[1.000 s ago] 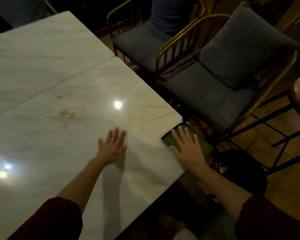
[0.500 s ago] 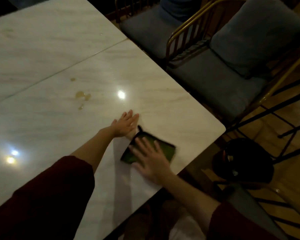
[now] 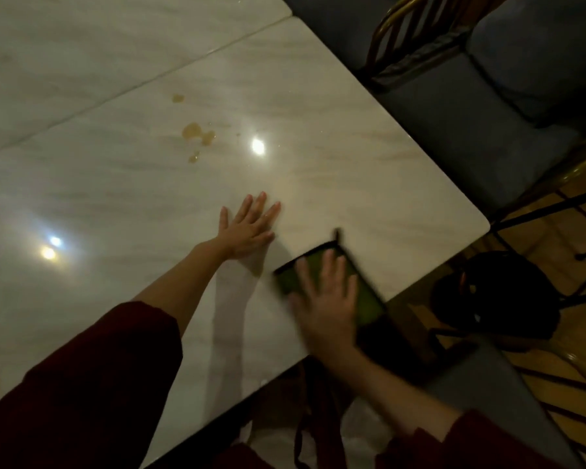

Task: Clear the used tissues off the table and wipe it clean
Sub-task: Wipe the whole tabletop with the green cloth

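the right hand (image 3: 329, 299), fingers spread straight, presses flat on a dark-edged green rectangular cloth (image 3: 367, 297) at the near right edge of the pale marble counter (image 3: 352, 147). the left hand (image 3: 247, 228) lies flat on the counter just beside the cloth, fingers spread. brown spill spots (image 3: 197, 132) sit farther in.

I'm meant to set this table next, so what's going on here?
A person is wiping the marble table. Their right hand presses flat on a green cloth by the table's near edge. The cloth is blurred with motion. Their left hand rests flat on the tabletop beside it. The brownish spill spots farther in are not yet wiped.
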